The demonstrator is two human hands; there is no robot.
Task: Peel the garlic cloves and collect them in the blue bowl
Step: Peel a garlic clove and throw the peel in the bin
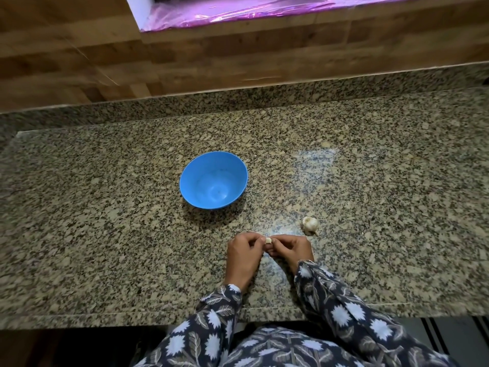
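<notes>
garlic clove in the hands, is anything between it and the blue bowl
Nothing visible. The left hand and right hand pinch the garlic clove; only counter lies between it and the blue bowl. The garlic bulb sits off to the right.

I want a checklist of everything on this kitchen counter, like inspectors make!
Surface: speckled granite counter, with a shiny patch near the middle.
Job's things: blue bowl, upright and empty; garlic bulb on the counter, right of the bowl and nearer the person; garlic clove held at the fingertips.
Clutter: nothing seen.
Hands: left hand and right hand both pinch the clove, above the counter's front part.
Cables: nothing seen.
Surroundings: wooden wall behind; purple shiny sheet at the top.
</notes>
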